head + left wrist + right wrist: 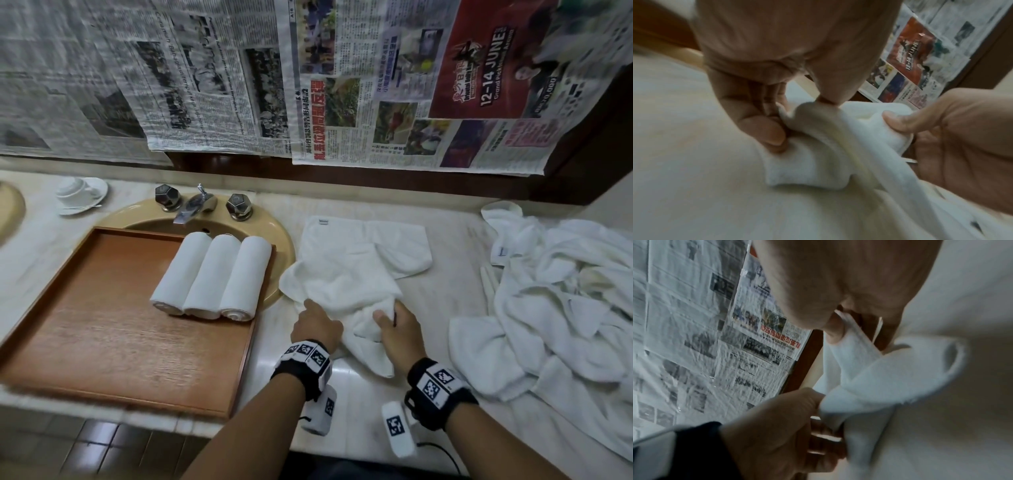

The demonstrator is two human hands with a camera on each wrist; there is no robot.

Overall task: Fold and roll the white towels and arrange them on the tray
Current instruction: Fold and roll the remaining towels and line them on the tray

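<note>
Here, fourth towel in hand; three rolled towels (212, 278) already lie side by side on the wooden tray (113, 342), at its far right corner, touching one another.

Landmark: the tray. It sits partly over the sink basin (277, 236). Just to the right of the tray, on the marble tabletop (442, 298), a loose white towel (346, 270) is spread out, crumpled along its near edge, its far part lying flatter. Well to the right of the tray: a heap of unfolded towels (561, 301), so much of the task remains.

Grip, left hand (317, 325): thumb and curled fingers (764, 129) pinching a near fold of the towel. Grip, right hand (399, 330): thumb pressed against the cloth, pinching a bunched corner; the right wrist view shows the towel drawn taut between the two hands.

Step, as judged: straightening and squaring the towel before the first fold. No clean fold made yet; edges not aligned.

Next move likely calls for: both hands drawing the near edge apart to flatten the bunching, then carrying it over to meet the far edge. Corners must match or the roll will come out lopsided beside the three neat ones. Soft terry, likely to slump and drag, so keep tension even.

Beyond the tray's far left corner: cup and saucer (80, 195). Newspaper (239, 75) covers the wall behind.
</note>
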